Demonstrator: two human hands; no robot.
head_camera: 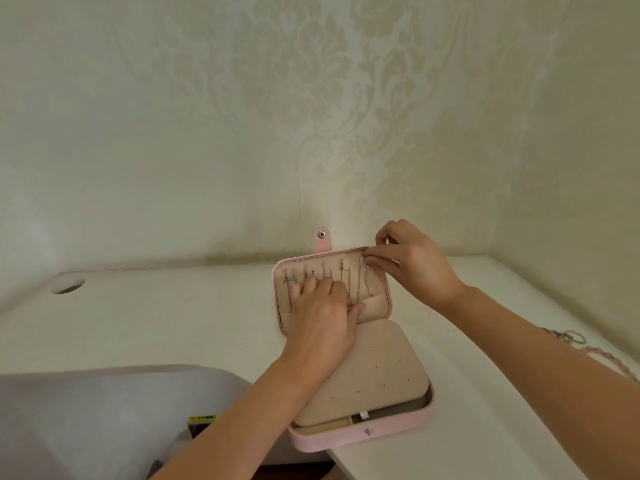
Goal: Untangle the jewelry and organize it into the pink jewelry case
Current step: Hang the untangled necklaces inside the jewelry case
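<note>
Small pink rectangular snap-button jewelry case [363, 441] lying open on the white tabletop [173, 323], lid stood up close to the back wall, front corner right at the near table edge. Left hand [322, 317] spread flat inside the lid, pressing on the thin hanging chains [350, 284]. Right hand [412, 265] pinching the top of the rightmost chain [367, 285] at the lid's upper right rim. Wide stretch of tabletop left of the case; loose pinkish beaded chain [609, 358] well off to its right.
</note>
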